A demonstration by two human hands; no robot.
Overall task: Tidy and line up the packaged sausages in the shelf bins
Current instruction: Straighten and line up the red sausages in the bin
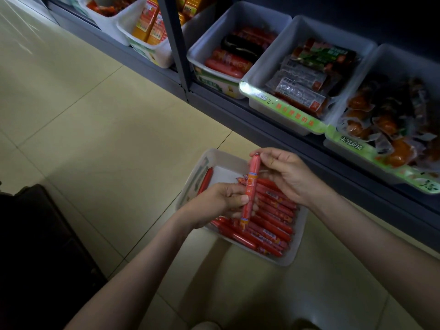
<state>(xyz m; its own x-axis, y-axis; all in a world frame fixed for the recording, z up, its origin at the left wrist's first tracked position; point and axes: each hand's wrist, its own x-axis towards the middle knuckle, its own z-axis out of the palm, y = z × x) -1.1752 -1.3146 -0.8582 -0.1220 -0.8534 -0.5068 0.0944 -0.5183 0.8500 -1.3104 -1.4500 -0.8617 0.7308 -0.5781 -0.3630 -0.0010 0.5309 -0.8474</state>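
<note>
So, just the one head view here, looking down at a tiled floor (95, 110) in front of a low shelf (262, 120).

A white plastic bin (226, 173) sits on the floor just beside the shelf. Its right half is packed with a stack of red packaged sausages (273, 225) lying roughly parallel. One loose sausage (206, 181) lies apart from them along the bin's left wall.

Both hands are over the bin, holding a single red sausage (251, 177) nearly upright above the stack. The left hand (219, 203) grips its lower half, fingers (234, 190) curled round it and the thumb pressed on the front. The right hand (285, 175) pinches the top tip between thumb and a fingertip, with the other fingers loosely bent.

Up on the shelf there are more bins in a row. The first bin (214, 32) has fat red sausages and a dark one lined up. The middle bin (269, 60) holds flat vacuum packs with labels. The right bin (352, 145) is a jumble of orange-brown packets. Further left are two more tubs, one with yellow-orange packs (147, 22).

A dark bulky thing (35, 234) sits at the lower left; can't tell what it is.
</note>
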